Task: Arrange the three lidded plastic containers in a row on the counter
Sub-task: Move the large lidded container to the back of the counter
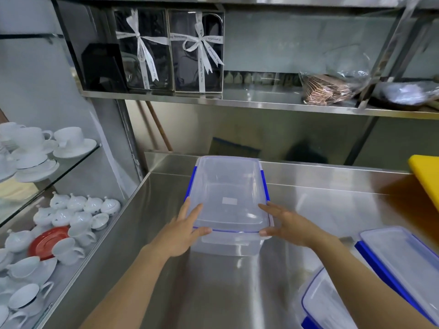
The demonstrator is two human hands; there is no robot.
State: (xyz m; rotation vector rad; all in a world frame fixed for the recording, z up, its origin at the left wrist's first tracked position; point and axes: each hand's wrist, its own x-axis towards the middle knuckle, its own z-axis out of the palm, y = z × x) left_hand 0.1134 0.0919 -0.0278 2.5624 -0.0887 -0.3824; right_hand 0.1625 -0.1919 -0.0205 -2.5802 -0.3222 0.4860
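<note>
Both hands — left hand (183,230), right hand (288,225) — clasp a clear lidded container (229,203) on the steel worktop (213,293) — white crockery (71,214) shelved alongside.

Clear container (229,200) with blue clips, yellow cutting board (427,176), red saucer (47,242) among white cups (69,250), steel-grey counter (213,293)

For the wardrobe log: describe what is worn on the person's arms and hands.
Nothing is worn as far as the view shows. The left hand and right hand are bare: no gloves, rings, watch or bracelets. Both forearms are uncovered, with no sleeve edge in frame.
</note>
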